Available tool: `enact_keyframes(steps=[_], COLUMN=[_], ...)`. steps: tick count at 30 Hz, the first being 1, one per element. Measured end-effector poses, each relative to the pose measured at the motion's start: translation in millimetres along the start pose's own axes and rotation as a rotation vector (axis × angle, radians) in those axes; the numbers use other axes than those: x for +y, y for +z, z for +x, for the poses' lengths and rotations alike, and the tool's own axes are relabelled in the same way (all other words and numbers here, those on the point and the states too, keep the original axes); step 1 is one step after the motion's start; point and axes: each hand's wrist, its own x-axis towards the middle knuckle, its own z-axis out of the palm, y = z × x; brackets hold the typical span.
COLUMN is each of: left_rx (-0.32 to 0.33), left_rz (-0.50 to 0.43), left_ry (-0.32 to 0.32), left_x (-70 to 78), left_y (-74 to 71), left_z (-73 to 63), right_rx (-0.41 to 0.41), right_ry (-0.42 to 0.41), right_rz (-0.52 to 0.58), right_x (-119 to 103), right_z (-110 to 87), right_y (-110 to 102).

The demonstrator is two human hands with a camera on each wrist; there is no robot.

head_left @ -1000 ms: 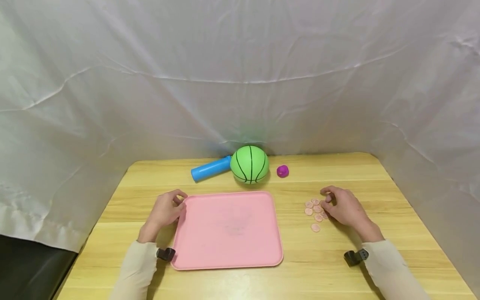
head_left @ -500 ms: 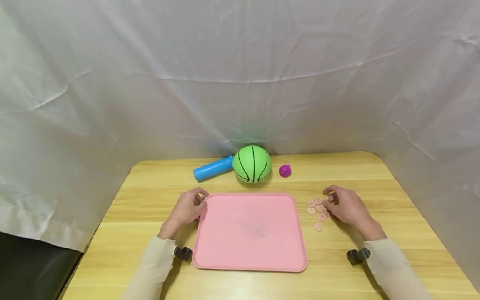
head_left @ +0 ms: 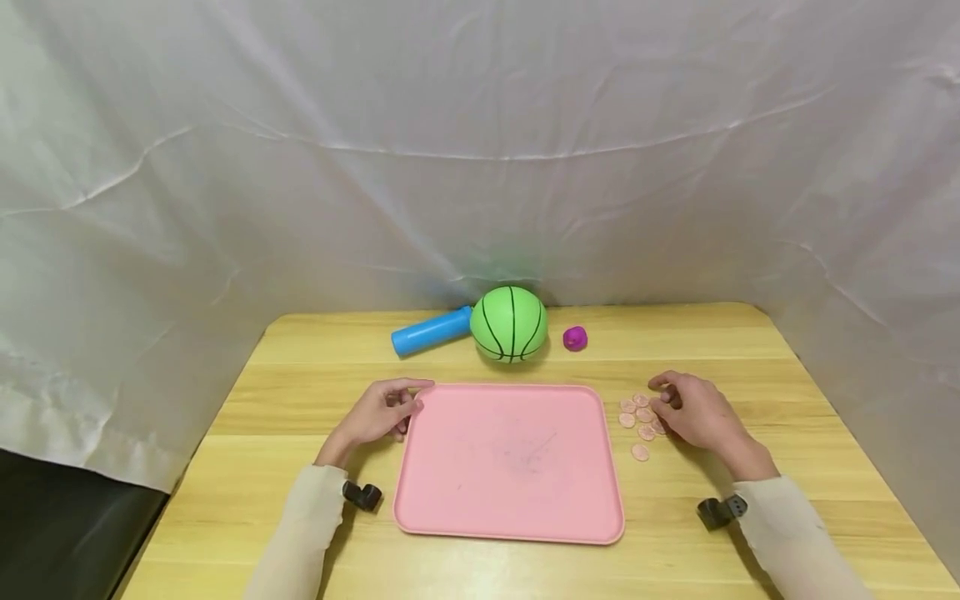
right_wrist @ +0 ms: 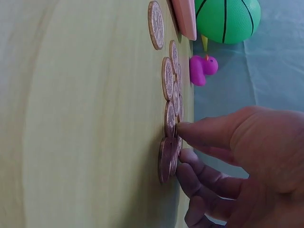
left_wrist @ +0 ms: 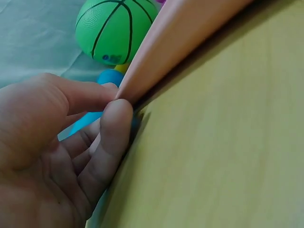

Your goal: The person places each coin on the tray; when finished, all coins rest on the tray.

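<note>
A pink rectangular tray (head_left: 510, 467) lies on the table. My left hand (head_left: 381, 412) is at its far left corner, the index finger stretched along the far rim. In the left wrist view, thumb and finger pinch the corner of the tray (left_wrist: 166, 47). Several copper-coloured coins (head_left: 640, 452) lie flat in a cluster right of the tray, some overlapping. My right hand (head_left: 697, 412) rests at the cluster's right side. In the right wrist view, its thumb touches the coins (right_wrist: 167, 78) and the other fingers are loosely bent; I see no coin lifted.
Behind the tray stand a green basketball-patterned ball (head_left: 509, 325), a blue tube (head_left: 431, 332) and a small purple rubber duck (head_left: 575, 338). A grey-white cloth (head_left: 480, 167) hangs behind the wooden table (head_left: 465, 567) and at both sides.
My left hand has moved the tray to the right, nearer the coins. Its index finger has straightened along the rim. The right hand stays at the coins; the view shifts slightly.
</note>
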Motion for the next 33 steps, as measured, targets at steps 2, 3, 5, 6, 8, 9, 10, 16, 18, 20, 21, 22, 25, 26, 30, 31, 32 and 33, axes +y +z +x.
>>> enact_keyframes(steps=[2, 3, 5, 6, 8, 9, 10, 16, 18, 20, 21, 22, 25, 26, 30, 31, 32, 33], left_rx=[0.005, 0.007, 0.011, 0.010, 0.008, 0.007, 0.009, 0.052, 0.071, 0.086, 0.091, 0.098, 0.115, 0.123, 0.136, 0.132, 0.127, 0.115], left_rz=[-0.006, -0.005, 0.007, 0.013, 0.026, 0.031, 0.035, 0.043, 0.042, 0.035, 0.031, 0.030, 0.035, 0.036, 0.041, 0.042, 0.041, 0.040], left_ry=[-0.012, -0.016, -0.020, -0.018, -0.014, -0.012, -0.010, -0.016, -0.022, -0.027, -0.030, -0.031, -0.028, -0.030, -0.026, -0.025, -0.024, -0.023], left_x=[-0.7, -0.8, -0.1, 0.4, 1.9, 2.7, 3.4, 5.4, 5.6, 4.8, 4.5, 4.1, 2.4, 2.3, 3.1, 3.5, 3.8, 4.1], left_y=[0.6, 1.0, 2.1, 2.8, 4.2, 4.8, 5.6, 10.5, 11.3, 10.8, 10.5, 10.4, 10.3, 10.5, 12.3, 13.0, 13.7, 14.1], left_z=[-1.0, -1.5, -1.6, -1.8, -2.2, -2.3, -2.3, -1.5, -2.8, -4.6, -5.3, -5.8, -6.1, -6.6, -8.4, -8.5, -8.4, -8.2], right_rx=[0.000, -0.001, -0.003, -0.007, -0.012, -0.012, -0.011, -0.005, -0.008, -0.013, -0.013, -0.011, -0.019, -0.025, -0.055, -0.063, -0.070, -0.077], right_ry=[-0.011, -0.015, -0.021, -0.023, -0.026, -0.028, -0.031, -0.041, -0.045, -0.049, -0.050, -0.051, -0.045, -0.042, -0.033, -0.029, -0.025, -0.020], right_rz=[0.002, 0.003, 0.002, 0.001, -0.003, -0.006, -0.009, 0.013, 0.028, 0.042, 0.043, 0.040, 0.050, 0.055, 0.075, 0.080, 0.083, 0.084], right_x=[1, 1, 2, 2, 2, 2, 2, 4, 3, 3, 2, 2, 1, 0, -2, -2, -2, -2], right_z=[0.2, 0.4, -0.7, -1.3, -2.6, -3.0, -3.4, -4.7, -5.6, -5.4, -5.2, -4.9, -2.7, -1.7, 0.2, 0.0, -0.2, -0.5], right_y=[0, 1, 1, 0, 0, -1, -1, -1, 0, 2, 3, 3, 3, 3, 2, 2, 1, 0])
